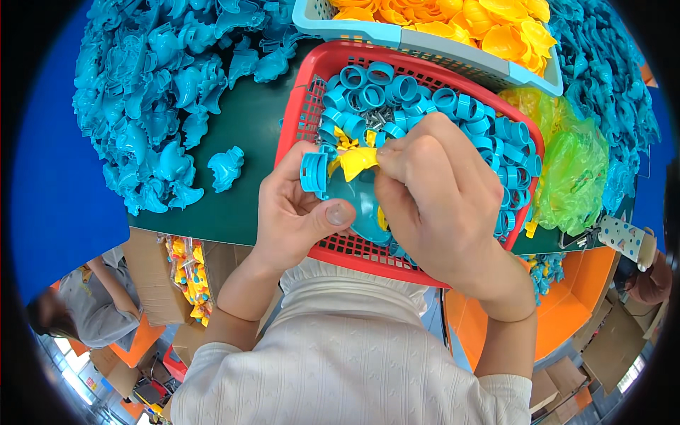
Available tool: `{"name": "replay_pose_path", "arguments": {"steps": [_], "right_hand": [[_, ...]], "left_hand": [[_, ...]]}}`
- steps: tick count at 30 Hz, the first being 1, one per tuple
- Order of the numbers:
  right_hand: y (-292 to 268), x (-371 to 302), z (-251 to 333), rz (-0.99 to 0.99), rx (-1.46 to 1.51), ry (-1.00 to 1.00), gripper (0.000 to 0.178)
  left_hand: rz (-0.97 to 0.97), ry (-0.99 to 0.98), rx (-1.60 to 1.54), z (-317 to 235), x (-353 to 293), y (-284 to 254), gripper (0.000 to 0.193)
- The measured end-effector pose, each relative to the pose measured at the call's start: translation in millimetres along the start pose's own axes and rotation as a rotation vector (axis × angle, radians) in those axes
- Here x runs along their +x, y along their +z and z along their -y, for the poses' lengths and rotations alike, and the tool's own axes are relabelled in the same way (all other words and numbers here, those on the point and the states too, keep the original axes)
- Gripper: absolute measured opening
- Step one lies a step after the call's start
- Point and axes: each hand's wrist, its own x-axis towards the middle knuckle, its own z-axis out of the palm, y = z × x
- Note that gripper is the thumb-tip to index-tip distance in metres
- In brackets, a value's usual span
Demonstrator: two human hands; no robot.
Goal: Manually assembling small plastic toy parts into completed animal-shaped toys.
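Observation:
Above a red basket (340,253), my left hand (294,212) is closed on a teal plastic piece (313,173) with a ribbed, ring-like end. My right hand (443,202) pinches a small curved yellow plastic part (356,162) between thumb and fingers, close beside the teal piece. I cannot tell whether the two parts touch. Just below them shows a smooth, rounded teal shell (363,210), partly hidden by both hands. Many short teal rings (404,88) fill the basket, with small metal screws (379,117) and yellow bits (345,138) among them.
Teal moulded shells (159,85) are heaped at the left, one loose shell (226,168) apart. A light-blue basket (425,41) of yellow parts stands behind. More teal shells (602,106) and a green plastic bag (570,166) lie right. An orange bin (567,304) and another person (106,304) are nearby.

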Motion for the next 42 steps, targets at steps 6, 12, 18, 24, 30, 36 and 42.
{"name": "replay_pose_path", "arguments": {"steps": [6, 12, 18, 24, 30, 36, 42], "right_hand": [[-2.6, -0.5, -3.6, 0.036, 0.032, -0.016, 0.021], [-9.1, -2.0, -4.5, 0.102, 0.201, 0.058, 0.021], [-19.5, 7.0, -8.8, -0.054, 0.318, 0.175, 0.039], [-15.3, -3.6, -1.0, 0.33, 0.705, 0.652, 0.032], [-15.1, -2.7, -8.0, 0.238, 0.316, 0.357, 0.024], [-11.0, -0.3, -8.3, 0.266, 0.308, 0.302, 0.026], [-13.9, 4.6, -14.1, 0.257, 0.37, 0.318, 0.026]], "left_hand": [[-0.003, 0.006, 0.072, -0.1, -0.9, -0.7, 0.053], [-0.055, 0.046, 0.078, 1.6, -1.4, -0.8, 0.052], [-0.075, 0.231, 0.143, 4.0, 3.2, -3.0, 0.052], [-0.051, 0.164, 0.331, 4.6, 6.0, -8.8, 0.061], [0.181, 0.126, -0.024, -1.3, 8.2, -1.4, 0.067], [0.087, -0.001, 0.232, -9.0, 6.0, 3.9, 0.038], [0.006, 0.009, 0.063, -2.6, 4.7, -5.2, 0.04]]}}
